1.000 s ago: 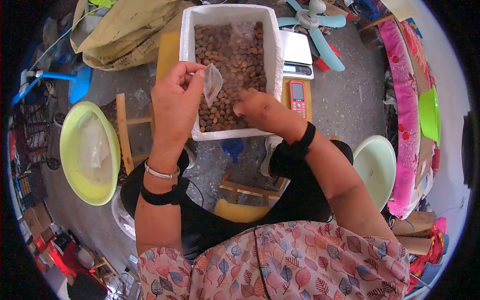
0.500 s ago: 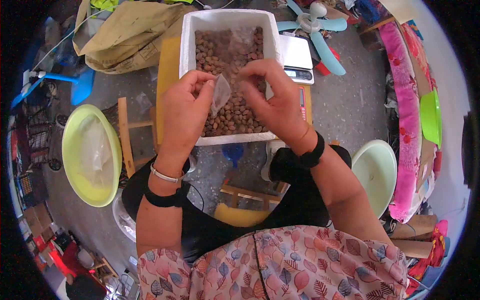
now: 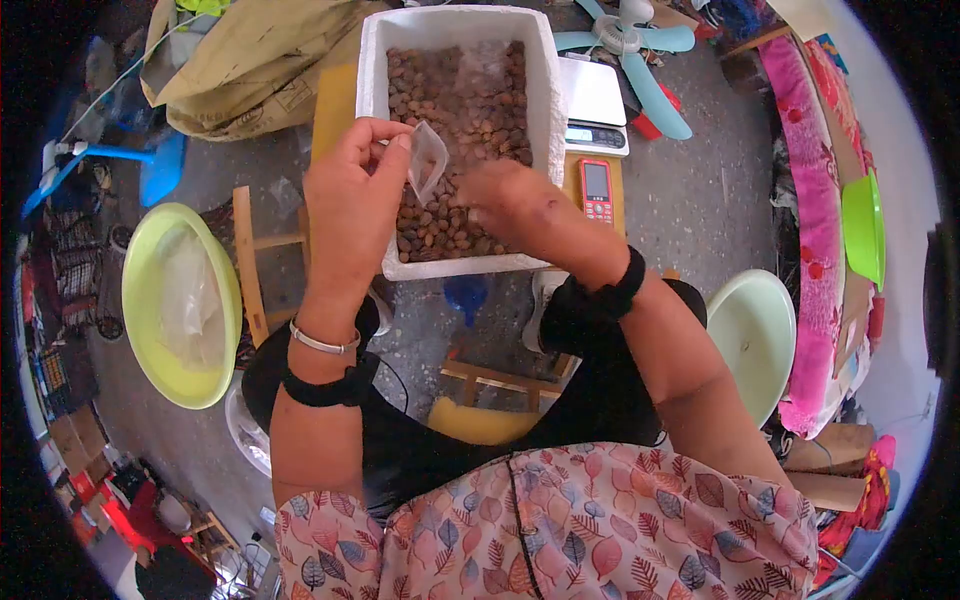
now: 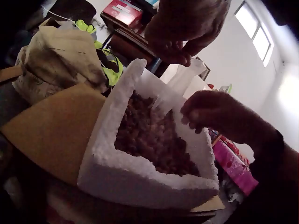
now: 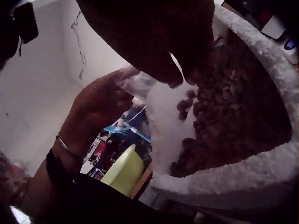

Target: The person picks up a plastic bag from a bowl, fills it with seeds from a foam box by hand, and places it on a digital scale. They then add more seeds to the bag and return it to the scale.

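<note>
My left hand (image 3: 350, 190) pinches the edge of a small clear plastic bag (image 3: 428, 165) between thumb and fingers, above the left part of a white foam box (image 3: 546, 110). Brown, oval, nut-like pieces (image 3: 425, 95) fill the box's bottom. Blurred, my right hand (image 3: 535, 210) is low over the pieces, to the right of the bag. In the right wrist view, a gap shows between thumb and fingers of the right hand (image 5: 154, 39), near several pieces by the box wall. The left wrist view shows the bag (image 4: 184, 79) hanging below the left fingertips.
Right of the box are a white scale (image 3: 593, 95) and a red phone (image 3: 597, 190) on a yellowish board (image 3: 335, 110). A yellow-green basin (image 3: 140, 345) stands left, a pale basin (image 3: 752, 345) right. A fan (image 3: 620, 40) with blue blades lies behind the scale.
The right hand was down at the pieces, rose beside the bag half a second ago, and is now low over the pieces again. The left hand keeps its pinch on the bag.
</note>
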The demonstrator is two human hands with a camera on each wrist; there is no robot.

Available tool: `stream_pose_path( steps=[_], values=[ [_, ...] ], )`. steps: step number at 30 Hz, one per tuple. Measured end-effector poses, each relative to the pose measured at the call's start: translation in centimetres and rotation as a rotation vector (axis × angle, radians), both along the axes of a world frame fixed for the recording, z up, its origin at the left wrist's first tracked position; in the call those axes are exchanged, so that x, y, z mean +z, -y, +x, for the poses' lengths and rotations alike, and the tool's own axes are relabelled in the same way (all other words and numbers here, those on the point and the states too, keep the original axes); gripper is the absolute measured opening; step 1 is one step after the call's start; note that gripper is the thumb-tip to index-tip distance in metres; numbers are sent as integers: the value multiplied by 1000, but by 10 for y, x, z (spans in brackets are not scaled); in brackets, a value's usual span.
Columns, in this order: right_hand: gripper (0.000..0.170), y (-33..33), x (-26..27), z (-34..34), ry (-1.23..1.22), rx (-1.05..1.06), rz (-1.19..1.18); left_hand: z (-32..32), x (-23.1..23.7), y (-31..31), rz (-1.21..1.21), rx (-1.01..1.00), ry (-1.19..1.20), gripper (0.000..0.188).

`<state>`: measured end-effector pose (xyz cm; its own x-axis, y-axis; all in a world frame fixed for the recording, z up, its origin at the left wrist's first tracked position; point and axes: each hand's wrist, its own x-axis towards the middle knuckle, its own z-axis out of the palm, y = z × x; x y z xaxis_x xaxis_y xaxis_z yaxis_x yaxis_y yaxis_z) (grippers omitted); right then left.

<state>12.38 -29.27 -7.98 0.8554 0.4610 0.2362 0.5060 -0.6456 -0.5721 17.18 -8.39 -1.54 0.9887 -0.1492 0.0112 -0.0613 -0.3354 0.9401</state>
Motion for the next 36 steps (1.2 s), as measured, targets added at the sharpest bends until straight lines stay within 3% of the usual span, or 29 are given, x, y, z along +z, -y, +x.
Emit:
stream_pose_path(
  steps=[2,5,8,14,23,26,30,35,36],
  values=[
    [21,-5,-7,-8,-108,32,-43,0,2,-1,-13,-1,-11,16],
    [19,-13,-23,-13,-84,41,-142,-1,6,-3,-39,-8,-53,15],
    [20,-17,-44,-12,4,91,-91,-3,12,-3,-58,-11,-84,13],
    [14,-24,-43,-12,-22,70,-204,-2,4,-5,-60,-22,-33,13],
    [10,-23,-35,-14,-15,120,-86,-2,6,-1,5,-23,-61,14],
    [11,-23,-31,-9,-119,104,-24,-4,6,-1,18,-30,-82,14],
    [12,-12,-22,3,-55,-98,121,-2,1,-1,-9,-42,-50,14],
    [23,-11,53,3,52,-466,457,-2,-4,-1,-3,-74,-15,14],
    [26,-12,59,2,29,-446,491,-2,-4,0,6,-69,-17,14]
  ],
)
